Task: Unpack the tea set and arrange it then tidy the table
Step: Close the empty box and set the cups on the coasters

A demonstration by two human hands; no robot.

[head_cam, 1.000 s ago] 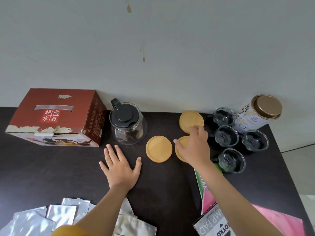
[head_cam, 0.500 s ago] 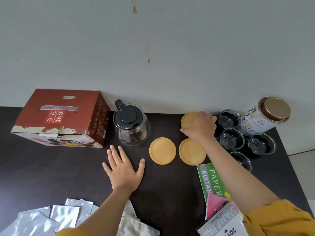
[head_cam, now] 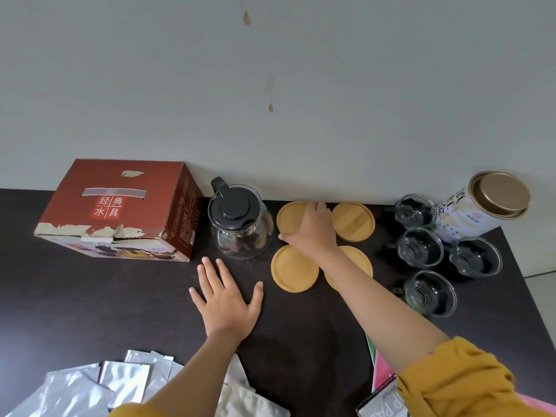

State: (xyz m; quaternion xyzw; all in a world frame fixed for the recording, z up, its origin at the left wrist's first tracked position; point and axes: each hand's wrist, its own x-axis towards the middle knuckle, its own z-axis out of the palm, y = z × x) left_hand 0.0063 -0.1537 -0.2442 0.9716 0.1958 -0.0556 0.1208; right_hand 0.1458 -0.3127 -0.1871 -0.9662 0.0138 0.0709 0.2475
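One dark table (head_cam: 90,296) against stained pale wall (head_cam: 301,85)

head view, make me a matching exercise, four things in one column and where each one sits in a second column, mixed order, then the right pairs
Things
1. cardboard box
2. glass teapot
3. tea tin
4. foil packets

Places
A. far right corner, behind the glass cups
B. near left edge of the table
C. far left, against the wall
D. between the box and the wooden coasters

Pairs: 1-C, 2-D, 3-A, 4-B
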